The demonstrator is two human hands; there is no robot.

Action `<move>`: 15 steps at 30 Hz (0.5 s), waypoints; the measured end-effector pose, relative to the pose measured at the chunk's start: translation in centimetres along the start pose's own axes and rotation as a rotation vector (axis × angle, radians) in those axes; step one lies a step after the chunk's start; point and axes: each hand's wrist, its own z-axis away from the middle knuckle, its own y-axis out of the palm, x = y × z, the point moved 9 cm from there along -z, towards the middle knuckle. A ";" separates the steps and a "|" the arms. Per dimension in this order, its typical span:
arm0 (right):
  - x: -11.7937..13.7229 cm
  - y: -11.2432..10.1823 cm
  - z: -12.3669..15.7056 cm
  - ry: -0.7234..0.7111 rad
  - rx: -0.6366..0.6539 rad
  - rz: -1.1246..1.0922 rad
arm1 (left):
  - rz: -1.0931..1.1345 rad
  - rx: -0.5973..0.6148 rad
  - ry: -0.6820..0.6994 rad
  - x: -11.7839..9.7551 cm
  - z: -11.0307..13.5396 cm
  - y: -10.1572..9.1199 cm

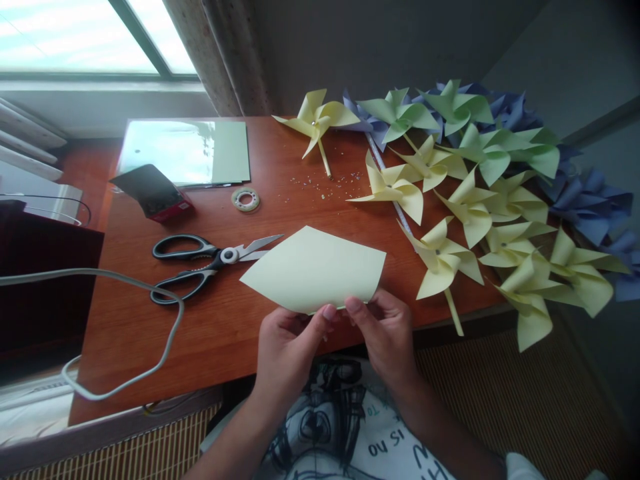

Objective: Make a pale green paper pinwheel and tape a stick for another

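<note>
A pale yellow-green sheet of paper (pixel 320 270) is held up over the front of the table, its near edge curled under in a roll. My left hand (pixel 290 347) pinches that edge with the thumb on top and the fingers underneath. Close beside it, my right hand (pixel 387 333) grips the same edge in the same way. The fingertips under the paper are hidden. Just left of the sheet lie black-handled scissors (pixel 220 260) with their blades spread, the tips near the paper's left corner.
Yellow, green and blue paper pinwheels crowd the right side, one yellow pinwheel (pixel 315 123) standing apart. A tape roll (pixel 245 199), an open small box (pixel 163 197) and a packet of paper sheets (pixel 185 152) lie at left. A white cable (pixel 170 340) loops over the table's left edge.
</note>
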 end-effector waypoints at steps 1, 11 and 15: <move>0.1 0.0 0.0 -0.001 0.002 0.000 | -0.004 -0.004 0.007 -0.1 0.0 0.0; 0.1 1.3 0.0 0.048 0.109 -0.021 | -0.062 -0.069 0.023 -0.7 -0.2 -0.5; 0.2 1.2 0.0 0.051 0.111 -0.031 | -0.029 -0.048 0.021 -0.4 -0.2 -0.4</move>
